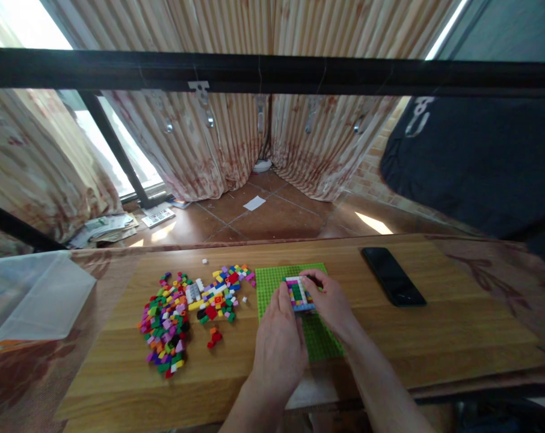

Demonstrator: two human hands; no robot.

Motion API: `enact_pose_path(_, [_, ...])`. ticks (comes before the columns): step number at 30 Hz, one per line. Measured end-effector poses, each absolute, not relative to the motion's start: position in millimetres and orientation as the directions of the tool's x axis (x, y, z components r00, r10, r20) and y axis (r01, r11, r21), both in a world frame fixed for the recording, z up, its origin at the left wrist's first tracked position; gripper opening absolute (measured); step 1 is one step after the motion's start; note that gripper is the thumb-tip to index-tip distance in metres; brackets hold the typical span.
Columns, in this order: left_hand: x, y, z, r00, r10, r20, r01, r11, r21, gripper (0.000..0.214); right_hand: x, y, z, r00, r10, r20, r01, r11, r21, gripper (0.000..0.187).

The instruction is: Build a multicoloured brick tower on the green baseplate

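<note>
A small square structure of toy building bricks (296,293), with coloured rows, white edging and a green middle, is at the upper part of the green studded baseplate (267,278). My left hand (279,337) grips its left side with the fingers held together. My right hand (329,300) has its thumb and index finger closed on the upper right corner; the other fingers are curled. Whether the structure is attached to the baseplate or held just above it, I cannot tell. My hands hide part of both.
Left of the baseplate lies a spread pile of loose bricks (166,322), with a few red and orange bricks (214,338) apart from it. A black phone (392,276) rests on the wooden table (462,325) at right. A translucent plastic bin (38,294) stands far left.
</note>
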State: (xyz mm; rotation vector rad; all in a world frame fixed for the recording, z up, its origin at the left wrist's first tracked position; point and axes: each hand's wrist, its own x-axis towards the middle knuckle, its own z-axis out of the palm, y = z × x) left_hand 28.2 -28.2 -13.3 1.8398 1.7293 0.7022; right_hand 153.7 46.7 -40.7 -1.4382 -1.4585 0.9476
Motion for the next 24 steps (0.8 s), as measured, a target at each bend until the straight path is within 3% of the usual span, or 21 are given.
enact_pose_path(5, [29,-27,-15,0.036,0.998,0.054,0.742,-0.063,0.667,0.061,153,44,-41,0.006,0.997,0.081,0.380,0.072,-0.922,0.028])
enact_pose_path(8, [28,-28,-12,-0.012,0.993,0.115,0.724,-0.070,0.687,0.058,156,40,-39,0.067,0.994,0.088,0.309,0.063,-0.949,0.035])
enact_pose_path(12, [24,-28,-7,-0.136,0.959,0.247,0.612,-0.114,0.782,0.051,168,39,-27,0.381,0.911,0.159,0.145,0.111,-0.983,0.041])
enact_pose_path(16, [8,-21,4,-0.346,0.910,0.230,0.308,-0.122,0.944,0.037,171,36,-11,0.604,0.751,0.265,0.106,0.254,-0.961,0.037])
enact_pose_path(20, [-24,-13,24,-0.570,0.817,0.091,-0.095,-0.175,0.980,0.028,147,18,1,0.543,0.718,0.436,0.273,0.340,-0.900,0.038])
enact_pose_path(24, [-66,-13,38,-0.742,0.670,-0.019,-0.289,-0.295,0.911,0.025,111,-16,2,0.246,0.826,0.508,0.353,0.411,-0.840,0.026])
